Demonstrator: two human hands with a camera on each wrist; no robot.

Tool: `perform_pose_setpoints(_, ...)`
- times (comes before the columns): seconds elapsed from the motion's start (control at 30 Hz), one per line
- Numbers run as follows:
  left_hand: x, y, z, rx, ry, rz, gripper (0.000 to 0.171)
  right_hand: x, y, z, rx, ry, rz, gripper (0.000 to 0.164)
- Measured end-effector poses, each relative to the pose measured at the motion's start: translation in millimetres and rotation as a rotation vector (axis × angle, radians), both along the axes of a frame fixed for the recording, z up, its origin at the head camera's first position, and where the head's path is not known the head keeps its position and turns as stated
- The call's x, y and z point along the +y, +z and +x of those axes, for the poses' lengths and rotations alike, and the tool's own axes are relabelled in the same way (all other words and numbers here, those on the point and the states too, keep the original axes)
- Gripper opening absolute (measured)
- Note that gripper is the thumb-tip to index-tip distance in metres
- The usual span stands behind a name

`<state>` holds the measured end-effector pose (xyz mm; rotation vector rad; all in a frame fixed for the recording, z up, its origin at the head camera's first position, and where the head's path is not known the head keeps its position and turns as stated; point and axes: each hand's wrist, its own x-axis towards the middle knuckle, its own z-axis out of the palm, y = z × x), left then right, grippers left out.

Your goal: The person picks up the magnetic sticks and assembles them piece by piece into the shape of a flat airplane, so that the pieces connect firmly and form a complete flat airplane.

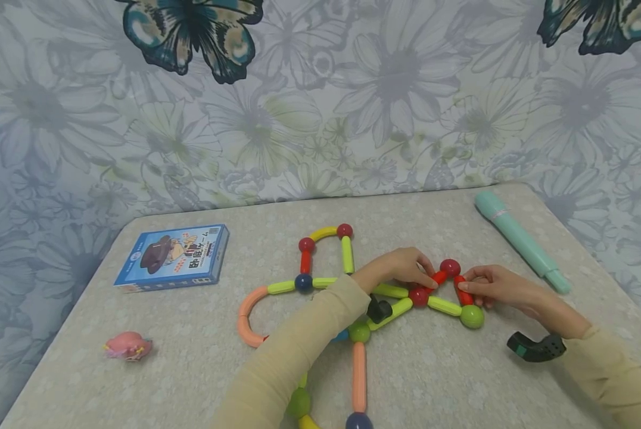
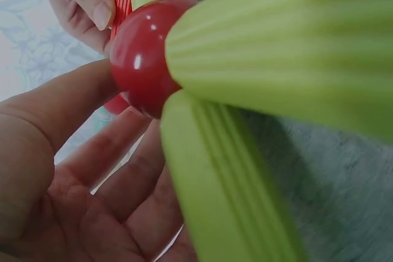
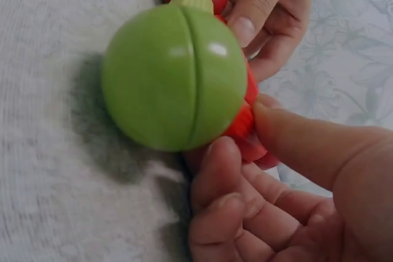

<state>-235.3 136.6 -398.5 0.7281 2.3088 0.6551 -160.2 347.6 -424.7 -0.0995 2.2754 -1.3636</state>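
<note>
On the right of the figure of rods and balls, my left hand (image 1: 403, 266) pinches a short red rod (image 1: 438, 277) that runs between a lower red ball (image 1: 419, 297) and an upper red ball (image 1: 450, 268). My right hand (image 1: 500, 287) grips a second red rod (image 1: 464, 291) between thumb and fingers, its lower end at the green ball (image 1: 472, 316). A yellow-green rod (image 1: 444, 306) links the lower red ball to that green ball. In the left wrist view the lower red ball (image 2: 147, 53) hides the left fingertips' hold. Close to the right wrist camera, the green ball (image 3: 175, 78) covers part of the rod.
More of the figure spreads leftward, with a curved peach rod (image 1: 245, 316) and a dark blue ball (image 1: 303, 283); the left forearm covers some of it. A blue box (image 1: 173, 256) and a pink toy (image 1: 128, 345) lie left. A mint-green tubular object (image 1: 519, 238) lies back right.
</note>
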Motion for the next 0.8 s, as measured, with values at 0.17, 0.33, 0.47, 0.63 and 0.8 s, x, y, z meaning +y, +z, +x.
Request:
perform_pose_setpoints(0.17, 2.8, 3.6, -0.5, 0.085, -0.073, -0.065, 0.023, -4.6, -0.3, 0.0, 0.017, -0.024, 0.010, 0.040)
perform_pose_setpoints(0.33, 2.7, 5.8, -1.7, 0.134, -0.096, -0.114, 0.021, -10.9, 0.3, -0.5, 0.039, -0.054, 0.037, 0.044)
perform_pose_setpoints(0.47, 0.3, 5.3, -2.6, 0.129, -0.082, -0.117, 0.024, -10.2, 0.0, 8.5, 0.137, -0.047, 0.052, 0.047)
perform_pose_setpoints(0.63, -8.4, 11.7, -4.4, 0.107, -0.110, -0.045, 0.033, 1.5, 0.1, 36.4, 0.264, 0.036, 0.077, 0.053)
perform_pose_setpoints(0.8, -64.7, 51.6, -2.2, 0.223, -0.195, 0.130, 0.048, 16.0, 7.6, 54.5, 0.489, 0.045, 0.206, 0.045)
